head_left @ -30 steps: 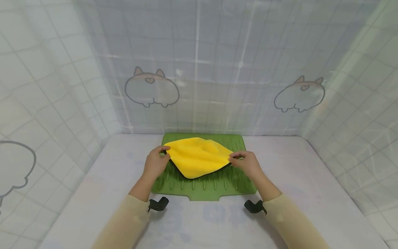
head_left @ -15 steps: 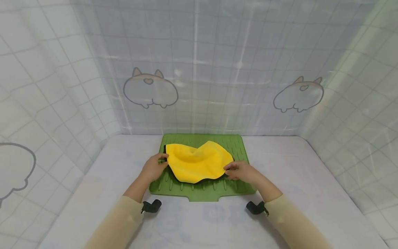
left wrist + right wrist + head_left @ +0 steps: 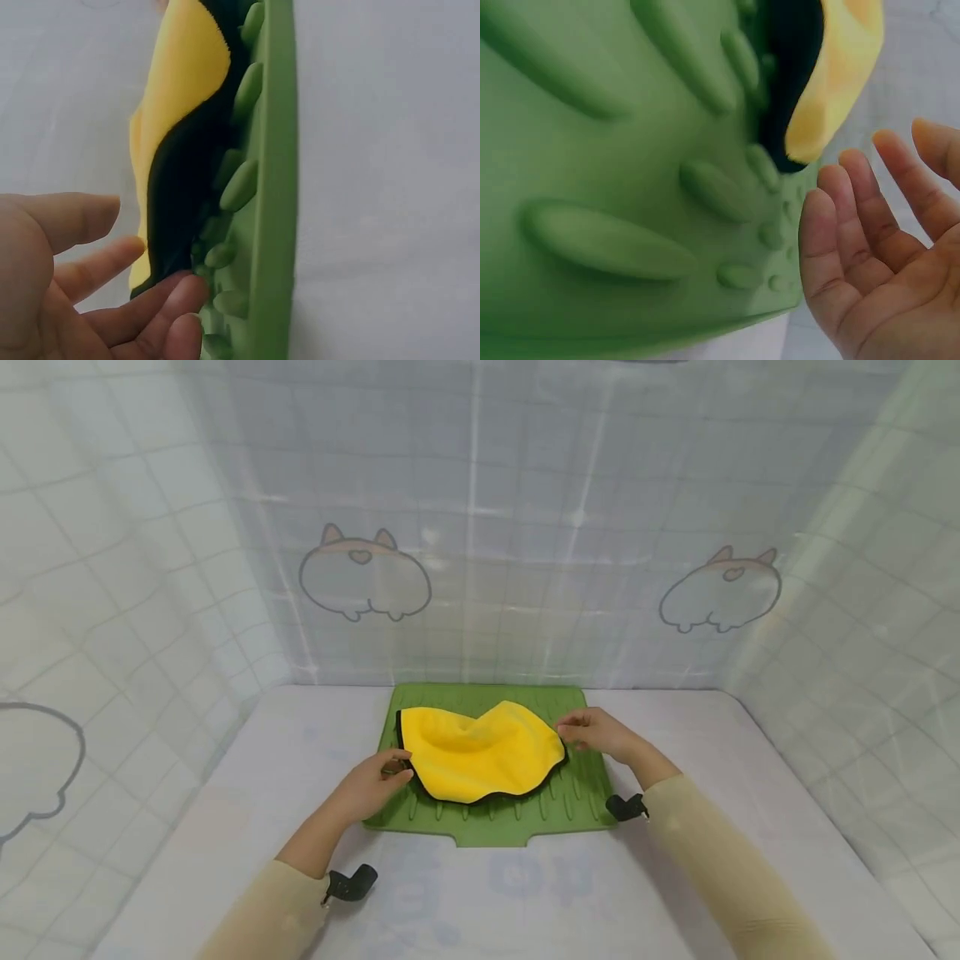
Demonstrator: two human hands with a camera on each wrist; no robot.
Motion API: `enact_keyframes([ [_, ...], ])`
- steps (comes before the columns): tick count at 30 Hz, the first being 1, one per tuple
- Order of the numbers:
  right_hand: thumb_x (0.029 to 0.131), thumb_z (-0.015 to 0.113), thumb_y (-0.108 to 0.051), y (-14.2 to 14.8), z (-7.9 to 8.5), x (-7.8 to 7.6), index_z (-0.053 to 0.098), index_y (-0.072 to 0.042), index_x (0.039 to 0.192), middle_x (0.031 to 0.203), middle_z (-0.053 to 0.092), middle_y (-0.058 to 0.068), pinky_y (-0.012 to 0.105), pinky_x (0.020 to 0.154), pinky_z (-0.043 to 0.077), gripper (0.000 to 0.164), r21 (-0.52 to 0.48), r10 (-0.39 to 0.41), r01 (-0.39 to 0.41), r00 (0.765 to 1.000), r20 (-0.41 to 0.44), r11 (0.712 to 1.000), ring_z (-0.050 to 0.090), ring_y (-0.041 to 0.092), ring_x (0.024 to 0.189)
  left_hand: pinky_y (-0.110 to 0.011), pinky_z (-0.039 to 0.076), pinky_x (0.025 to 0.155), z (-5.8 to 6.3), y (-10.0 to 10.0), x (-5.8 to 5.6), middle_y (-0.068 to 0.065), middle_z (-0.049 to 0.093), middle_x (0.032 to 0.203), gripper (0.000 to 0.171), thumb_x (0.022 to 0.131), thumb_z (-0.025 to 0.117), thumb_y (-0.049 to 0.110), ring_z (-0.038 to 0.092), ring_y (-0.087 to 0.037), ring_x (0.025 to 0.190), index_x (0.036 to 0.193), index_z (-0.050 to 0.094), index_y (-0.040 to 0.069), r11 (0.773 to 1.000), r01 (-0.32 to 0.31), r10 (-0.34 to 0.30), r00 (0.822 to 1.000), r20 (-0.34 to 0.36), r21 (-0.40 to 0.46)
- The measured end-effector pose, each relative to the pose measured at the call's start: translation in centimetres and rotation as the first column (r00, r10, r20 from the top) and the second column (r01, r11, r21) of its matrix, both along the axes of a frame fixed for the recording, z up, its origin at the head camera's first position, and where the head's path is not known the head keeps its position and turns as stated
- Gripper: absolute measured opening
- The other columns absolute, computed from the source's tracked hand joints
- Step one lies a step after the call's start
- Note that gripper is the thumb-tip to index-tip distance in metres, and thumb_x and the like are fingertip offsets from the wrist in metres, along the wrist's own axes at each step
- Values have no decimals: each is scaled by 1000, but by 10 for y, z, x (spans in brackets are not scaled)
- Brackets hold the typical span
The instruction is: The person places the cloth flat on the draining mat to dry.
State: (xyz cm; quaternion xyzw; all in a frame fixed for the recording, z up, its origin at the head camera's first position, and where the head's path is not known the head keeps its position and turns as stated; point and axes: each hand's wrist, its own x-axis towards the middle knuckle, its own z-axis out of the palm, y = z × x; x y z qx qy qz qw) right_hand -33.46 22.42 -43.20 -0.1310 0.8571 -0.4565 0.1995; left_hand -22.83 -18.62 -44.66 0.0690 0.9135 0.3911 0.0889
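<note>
A yellow cloth (image 3: 480, 752) with a black edge and dark underside lies rumpled over a ribbed green mat (image 3: 491, 835), its middle raised in folds. At the cloth's left edge is my left hand (image 3: 375, 783). In the left wrist view its thumb (image 3: 97, 214) stands apart from the other fingers, whose tips lie right at the cloth's dark border. Beside the cloth's right corner my right hand (image 3: 600, 732) hovers over the mat. The right wrist view shows its fingers (image 3: 862, 176) loosely extended, holding nothing, with the cloth (image 3: 840, 67) just beyond the fingertips.
The mat lies on a pale table covering (image 3: 510, 902). A white grid-patterned curtain (image 3: 480, 610) with animal drawings encloses the back and both sides. A black wrist device (image 3: 354, 883) sits by the left sleeve, and another black device (image 3: 626, 807) by the right one.
The cloth, held taut by both hands a second ago, has settled in folds on the mat. My left hand has slid toward me; my right hand has released its corner and moved farther back.
</note>
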Motion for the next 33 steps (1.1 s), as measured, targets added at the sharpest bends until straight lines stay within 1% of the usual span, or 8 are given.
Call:
enact_keyframes([
  [5, 104, 57, -24, -2, -6, -14, 59, -2, 138, 138, 57, 16, 48, 99, 51, 40, 48, -4, 4, 1000, -18, 999, 54, 35, 127, -50, 51, 93, -4, 8, 2, -12, 61, 130, 43, 104, 57, 30, 58, -34, 118, 142, 53, 11, 1000, -3, 3, 1000, 1, 0],
  [9, 104, 58, -26, -8, -6, -22, 61, -7, 136, 138, 59, 14, 49, 102, 48, 38, 86, 14, -12, 1000, -23, 996, 53, 35, 129, -50, 50, 95, -4, 13, 4, -9, 62, 127, 42, 104, 58, 29, 58, -32, 117, 141, 55, 12, 1000, -6, 5, 1000, -22, -12],
  [13, 103, 59, -27, -14, -10, -29, 64, -10, 133, 137, 60, 11, 50, 102, 47, 35, 89, 20, -19, 1000, -3, 996, 52, 34, 130, -50, 50, 95, -4, 15, 7, -7, 64, 123, 38, 103, 59, 28, 59, -31, 116, 138, 58, 12, 1000, -6, 5, 999, -43, -12],
  [19, 102, 60, -24, -20, -10, -31, 64, -11, 132, 138, 58, 11, 53, 104, 43, 33, 82, 44, -46, 999, 26, 996, 50, 34, 132, -47, 53, 91, -7, 18, 7, -5, 65, 120, 35, 102, 61, 26, 61, -29, 114, 134, 61, 13, 1000, -15, 16, 998, -54, 20],
  [25, 98, 67, -18, -21, -11, -33, 65, -11, 128, 136, 58, 10, 51, 107, 41, 31, 14, 61, -62, 995, 84, 998, 48, 32, 131, -39, 56, 80, -9, 19, 5, -8, 65, 124, 35, 101, 63, 26, 64, -26, 108, 134, 62, 13, 995, -67, 72, 995, -70, 69],
  [28, 97, 68, -16, -22, -11, -33, 63, -8, 129, 136, 57, 12, 48, 106, 43, 33, -51, 72, -67, 992, 103, 996, 50, 31, 129, -34, 54, 70, -8, 19, 3, -9, 66, 122, 38, 101, 63, 27, 64, -21, 96, 136, 61, 14, 990, -104, 112, 991, -77, 97],
  [31, 97, 67, -13, -22, -10, -32, 61, -6, 131, 139, 55, 14, 44, 102, 47, 35, -125, 94, -78, 988, 125, 989, 52, 31, 127, -31, 48, 61, -8, 18, 1, -9, 66, 110, 41, 100, 65, 28, 58, -19, 80, 138, 60, 12, 982, -141, 153, 984, -87, 125],
  [33, 97, 67, -10, -23, -9, -32, 62, -6, 133, 141, 54, 14, 41, 99, 50, 37, -154, 106, -84, 984, 142, 985, 53, 30, 126, -30, 46, 57, -8, 18, 0, -8, 64, 100, 43, 99, 66, 28, 54, -19, 72, 139, 59, 11, 977, -159, 173, 981, -92, 145],
])
